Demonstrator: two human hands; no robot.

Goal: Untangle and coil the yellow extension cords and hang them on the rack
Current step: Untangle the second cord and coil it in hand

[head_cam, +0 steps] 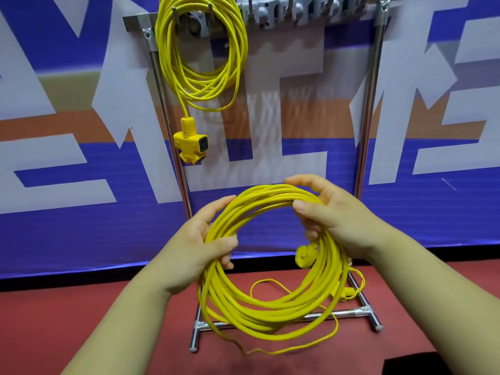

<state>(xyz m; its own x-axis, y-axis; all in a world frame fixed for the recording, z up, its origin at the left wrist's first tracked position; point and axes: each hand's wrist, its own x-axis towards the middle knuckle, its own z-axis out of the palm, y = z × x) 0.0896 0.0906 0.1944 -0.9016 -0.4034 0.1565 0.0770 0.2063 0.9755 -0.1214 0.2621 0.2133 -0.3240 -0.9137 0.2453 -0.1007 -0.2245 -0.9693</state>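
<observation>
I hold a coiled yellow extension cord (259,312) in front of the metal rack (368,104), in both hands. My left hand (200,244) grips the coil's left side. My right hand (335,217) grips its upper right side, and the cord's yellow plug (304,255) hangs just under that hand. A loose tail of the cord (324,339) trails to the floor. Another coiled yellow cord (201,52) hangs on the rack's top left hooks, its yellow socket block (190,143) dangling below.
The rack's top bar carries several grey hooks (297,12) to the right of the hung coil. Its base bars (338,313) stand on a red floor (67,320). A small yellow connector (347,293) lies by the base. A blue and white banner (81,185) stands behind.
</observation>
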